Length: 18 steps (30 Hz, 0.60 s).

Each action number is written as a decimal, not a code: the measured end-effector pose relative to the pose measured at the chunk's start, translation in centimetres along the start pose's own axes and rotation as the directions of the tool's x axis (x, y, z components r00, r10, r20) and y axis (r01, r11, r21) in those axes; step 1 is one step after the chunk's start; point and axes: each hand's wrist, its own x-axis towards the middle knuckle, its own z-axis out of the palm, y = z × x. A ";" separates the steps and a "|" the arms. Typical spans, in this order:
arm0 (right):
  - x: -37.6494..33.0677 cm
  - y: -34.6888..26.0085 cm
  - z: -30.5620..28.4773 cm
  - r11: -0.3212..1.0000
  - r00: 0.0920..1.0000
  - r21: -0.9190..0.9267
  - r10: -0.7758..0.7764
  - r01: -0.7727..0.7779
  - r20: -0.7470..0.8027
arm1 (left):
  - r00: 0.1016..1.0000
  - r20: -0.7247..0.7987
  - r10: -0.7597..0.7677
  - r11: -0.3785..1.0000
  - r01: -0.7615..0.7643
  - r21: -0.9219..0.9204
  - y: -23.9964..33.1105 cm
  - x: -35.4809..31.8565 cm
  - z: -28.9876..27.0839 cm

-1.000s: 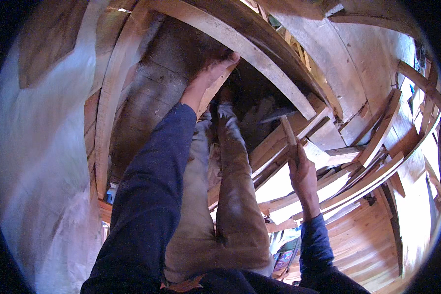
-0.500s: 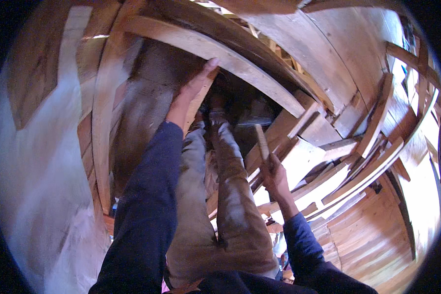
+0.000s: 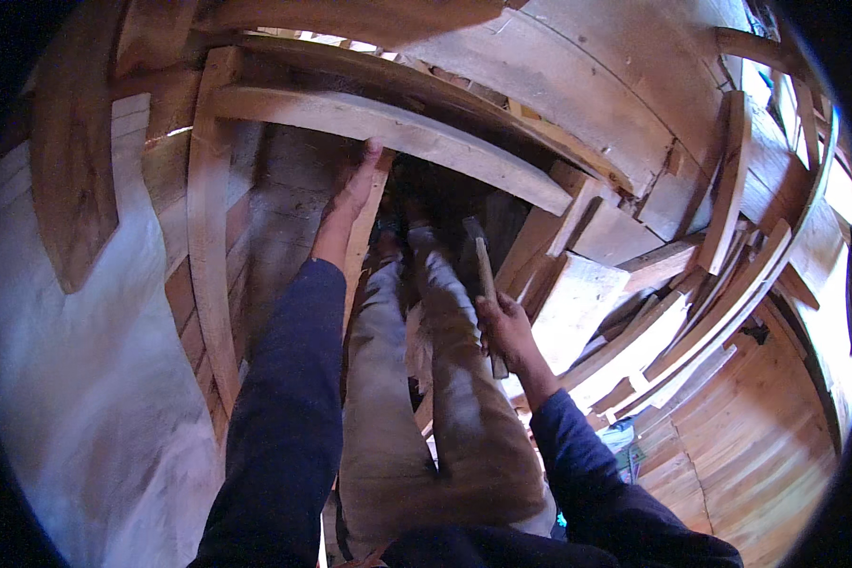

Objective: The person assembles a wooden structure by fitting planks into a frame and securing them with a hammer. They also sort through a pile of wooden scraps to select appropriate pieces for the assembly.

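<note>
Two hands are working: the left hand (image 3: 350, 194) is pressing a plank (image 3: 364, 237), the right hand (image 3: 504, 327) is gripping a hammer (image 3: 483, 275); a bad swing could be hitting fingers.

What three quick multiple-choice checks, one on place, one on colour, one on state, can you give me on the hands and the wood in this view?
1. Where is the left hand?
A. Pressed on the upright wooden strip beside the legs
B. Flat on the pale wall
C. Resting on the knee

2. What colour are the sleeves?
A. Red
B. Dark blue
C. White

3. What state is the right hand in?
A. Open and empty
B. Out of view
C. Closed around a wooden-handled hammer

Answers:
1. A: the fingers lie along the strip below the curved plank.
2. B: both forearms show dark blue cloth.
3. C: the fingers wrap the handle, with the tool's head pointing up above the fist.
</note>
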 end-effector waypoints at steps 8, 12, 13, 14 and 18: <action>10.4 -4.1 6.5 0.954 0.932 0.284 -0.011 -0.099 0.362 | 0.971 0.032 -0.237 0.971 0.237 -0.008 -4.1 0.9 -3.6; 17.0 -5.4 8.5 0.859 0.877 0.479 -0.082 -0.178 0.473 | 0.986 -0.037 -0.162 0.983 0.164 0.078 0.7 -0.7 -0.9; 16.6 -7.0 9.9 0.834 0.880 0.520 -0.095 -0.184 0.464 | 0.986 -0.069 -0.155 0.982 0.161 0.095 1.1 -1.6 -0.5; 16.6 -8.5 11.4 0.808 0.885 0.562 -0.117 -0.180 0.451 | 0.986 -0.098 -0.137 0.983 0.147 0.112 1.6 -2.1 -0.2; 19.4 -11.9 15.5 0.439 0.903 0.889 -0.315 -0.133 0.290 | 0.987 -0.096 -0.129 0.991 0.132 0.024 3.4 -2.8 1.1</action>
